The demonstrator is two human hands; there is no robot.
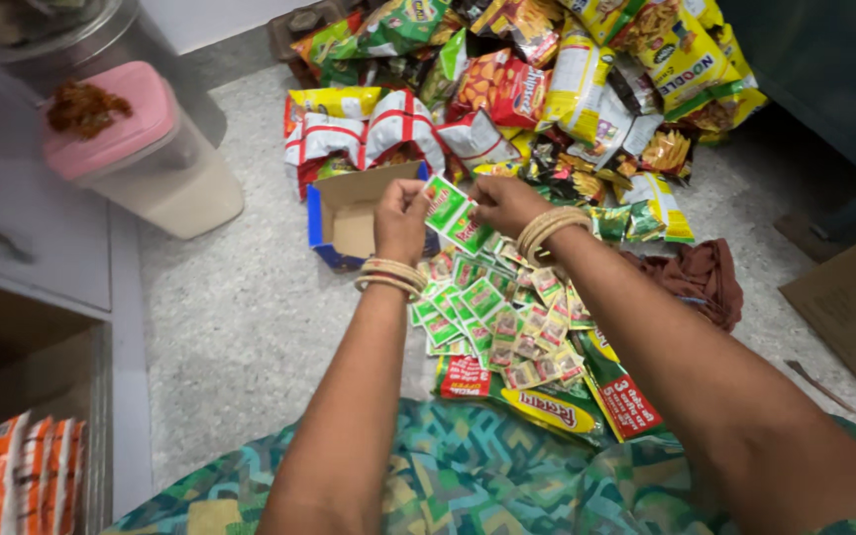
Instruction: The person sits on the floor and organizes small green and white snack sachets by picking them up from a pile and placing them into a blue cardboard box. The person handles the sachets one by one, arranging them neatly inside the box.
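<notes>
Both hands up over the floor pile, left hand (400,220) and right hand (503,203) each pinched on the strip of green sachets (455,216), mid-separating, a clean tear along the seam likely needed next

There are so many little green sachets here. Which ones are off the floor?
Only the short strip of green sachets pinched between the left hand and right hand, above the open cardboard box. All the other sachets lie heaped on the floor.
</notes>
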